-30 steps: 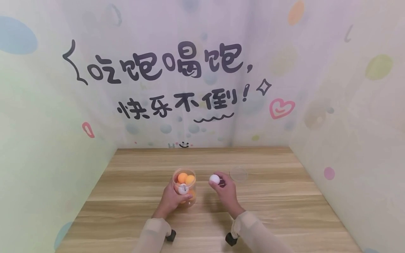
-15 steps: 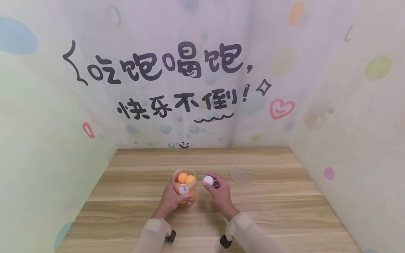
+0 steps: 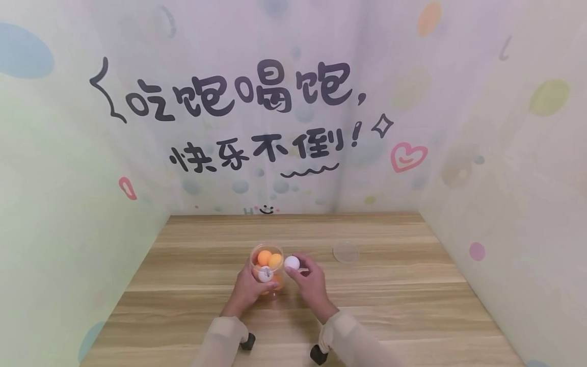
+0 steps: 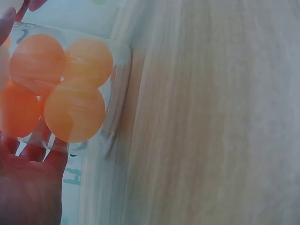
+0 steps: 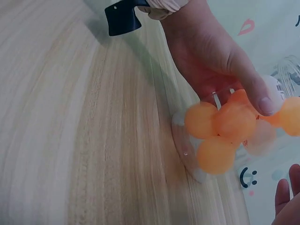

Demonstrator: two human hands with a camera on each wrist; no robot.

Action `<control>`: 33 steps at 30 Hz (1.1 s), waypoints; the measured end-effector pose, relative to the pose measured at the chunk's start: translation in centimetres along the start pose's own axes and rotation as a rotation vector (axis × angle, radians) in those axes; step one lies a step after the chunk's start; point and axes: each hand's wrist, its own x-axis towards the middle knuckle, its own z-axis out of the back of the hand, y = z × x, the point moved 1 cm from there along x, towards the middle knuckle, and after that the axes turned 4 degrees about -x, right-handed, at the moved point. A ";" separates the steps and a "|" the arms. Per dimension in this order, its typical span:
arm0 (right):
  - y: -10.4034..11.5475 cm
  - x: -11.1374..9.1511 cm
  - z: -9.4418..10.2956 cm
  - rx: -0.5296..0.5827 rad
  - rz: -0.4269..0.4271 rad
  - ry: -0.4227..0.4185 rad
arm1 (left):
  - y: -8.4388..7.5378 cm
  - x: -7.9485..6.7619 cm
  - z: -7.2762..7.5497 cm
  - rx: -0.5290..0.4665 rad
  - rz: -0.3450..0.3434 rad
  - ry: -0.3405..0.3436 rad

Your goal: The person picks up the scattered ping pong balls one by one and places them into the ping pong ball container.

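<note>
My left hand (image 3: 246,289) grips a clear plastic jar (image 3: 276,295) that stands uncovered on the table. Its thumb lies across the near side, and its other fingers pass behind. Inside are several orange ping-pong balls (image 4: 75,111) and a white one with a dark print (image 3: 265,274). Just right of the rim, my right hand (image 3: 313,285) pinches another white ping-pong ball (image 3: 292,262) between thumb and fingers. In the right wrist view, only some right-hand fingers (image 5: 294,194) show at the lower right edge, and that ball is out of frame.
A clear round lid (image 3: 346,252) lies flat on the wood-grain table (image 3: 390,290), behind and right of my right hand. Printed walls (image 3: 293,193) enclose the table at the back and both sides. A black wrist mount (image 3: 248,341) sits under each sleeve.
My right hand has moved left with the white ping-pong ball, from the open table to beside the jar's rim. My left hand and the jar have stayed in place.
</note>
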 end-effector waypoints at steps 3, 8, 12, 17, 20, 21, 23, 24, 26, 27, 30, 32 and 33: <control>0.1 0.1 -0.1 0.000 -0.006 0.005 | 0.0 0.0 0.0 -0.002 -0.011 -0.003; -1.2 0.8 -0.5 0.016 -0.020 -0.004 | 0.3 0.1 0.2 -0.005 -0.021 -0.001; -3.0 1.5 -1.0 0.043 -0.032 -0.024 | 0.4 0.1 0.2 0.007 -0.012 -0.001; -0.7 0.8 -0.8 0.080 -0.034 -0.044 | 0.1 -0.1 0.2 0.022 -0.007 -0.008; 1.2 0.3 -0.5 0.091 -0.039 -0.049 | 0.1 -0.1 0.3 0.022 -0.013 -0.004; 1.4 0.3 -0.5 0.096 -0.025 -0.051 | 0.2 -0.1 0.3 0.018 -0.013 -0.004; 1.5 0.4 -0.6 0.113 -0.004 -0.054 | 0.3 -0.1 0.3 0.013 -0.015 -0.008; 1.6 0.5 -0.7 0.121 0.009 -0.051 | 0.3 -0.1 0.3 0.010 -0.016 -0.009; 1.9 0.6 -0.8 0.139 0.026 -0.037 | 0.3 -0.1 0.4 0.005 -0.016 -0.011; 2.0 0.6 -0.9 0.145 0.031 -0.028 | 0.3 -0.1 0.4 0.005 -0.015 -0.012; 2.3 0.7 -1.3 0.147 0.023 0.003 | 0.3 -0.2 0.4 0.002 -0.013 -0.007; 2.5 0.8 -1.4 0.143 0.017 0.015 | 0.2 -0.2 0.5 -0.001 -0.012 -0.004; 2.5 0.8 -1.5 0.138 0.012 0.022 | 0.2 -0.2 0.4 -0.006 -0.010 -0.005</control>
